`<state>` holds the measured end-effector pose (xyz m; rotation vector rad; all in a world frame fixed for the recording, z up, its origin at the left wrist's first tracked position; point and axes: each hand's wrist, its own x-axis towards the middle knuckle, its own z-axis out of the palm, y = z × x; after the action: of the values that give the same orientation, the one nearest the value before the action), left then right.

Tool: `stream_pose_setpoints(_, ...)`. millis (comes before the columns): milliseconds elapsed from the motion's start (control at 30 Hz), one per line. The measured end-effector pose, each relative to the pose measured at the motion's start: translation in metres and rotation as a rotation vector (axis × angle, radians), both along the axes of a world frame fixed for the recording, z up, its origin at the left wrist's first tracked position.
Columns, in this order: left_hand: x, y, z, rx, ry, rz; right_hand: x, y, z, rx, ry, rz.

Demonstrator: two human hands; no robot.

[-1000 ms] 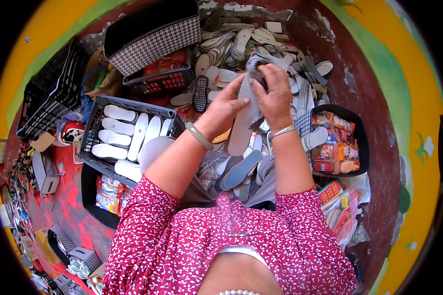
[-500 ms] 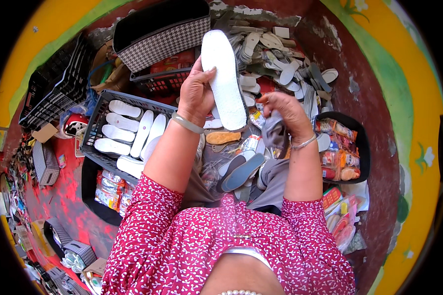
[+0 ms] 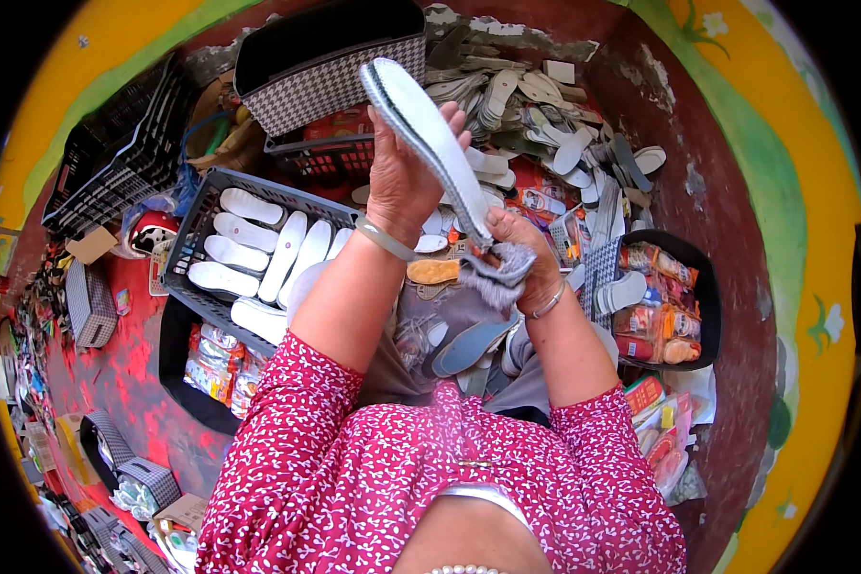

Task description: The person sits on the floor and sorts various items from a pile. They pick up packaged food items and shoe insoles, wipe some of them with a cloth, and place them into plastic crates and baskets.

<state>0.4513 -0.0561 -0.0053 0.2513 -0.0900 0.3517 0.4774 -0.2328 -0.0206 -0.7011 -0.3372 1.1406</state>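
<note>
A white insole with a dark line along its edge is tilted up in front of me, turned partly edge-on. My left hand cradles it from behind, thumb on one side and fingers showing past the other. At its lower end, my right hand pinches close to the insole's tip, with the thumb near the edge. A bunched grey fuzzy cloth is gripped in that same hand and hangs below the insole's end. The right fingers are partly hidden by the cloth.
On my left, a dark plastic crate holds several white insoles. A heap of loose insoles lies beyond my hands. Packaged goods fill a black basket at right. An orange insole and blue-grey insole lie nearer my lap.
The insole has turned from face-on to edge-on and leaned over leftward. My right hand has moved left with the cloth, up to the insole's lower end.
</note>
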Motion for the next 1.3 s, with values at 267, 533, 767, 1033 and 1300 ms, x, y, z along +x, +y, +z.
stream_pose_setpoints(267,0.005,0.016,-0.019,0.016,0.141,0.07,-0.016,0.01,0.009,-0.228,-0.154,0.044)
stream_pose_setpoints(533,0.01,0.013,-0.022,-0.091,0.457,0.303,-0.012,0.002,0.009,-0.428,-1.168,-0.383)
stream_pose_setpoints(767,0.01,0.002,-0.016,-0.027,0.407,0.302,-0.002,-0.003,0.017,-0.441,-0.819,-0.132)
stream_pose_setpoints(1033,0.006,-0.017,-0.014,0.157,0.287,0.147,0.018,-0.037,0.058,0.189,-0.144,-0.591)
stream_pose_setpoints(1300,0.0,-0.027,-0.014,0.191,0.453,-0.078,-0.027,-0.005,0.036,-0.389,-2.049,-0.409)
